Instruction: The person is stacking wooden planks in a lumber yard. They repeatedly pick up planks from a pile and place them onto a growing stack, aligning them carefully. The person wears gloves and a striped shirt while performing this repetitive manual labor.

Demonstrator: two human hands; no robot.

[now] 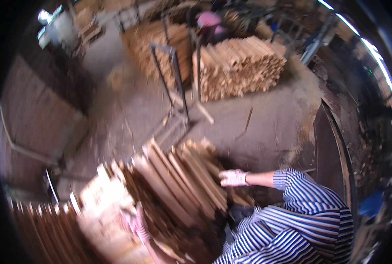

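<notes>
- No packages, labels, signs or screens show anywhere in this view; the whole scene holds nothing of that kind, near the hands or farther off.

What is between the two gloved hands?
In the head view, a leaning bundle of long wooden slats fills the stretch between the left hand and the right hand, which rests on its edge.

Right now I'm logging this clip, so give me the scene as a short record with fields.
Setting: wood workshop, dusty floor
Right hand: gloved, resting on leaning wooden slats
Left hand: gloved, low beside the same slats, blurred
Sleeve: blue and white stripes
Behind: stacked wood pile, metal frame
</notes>
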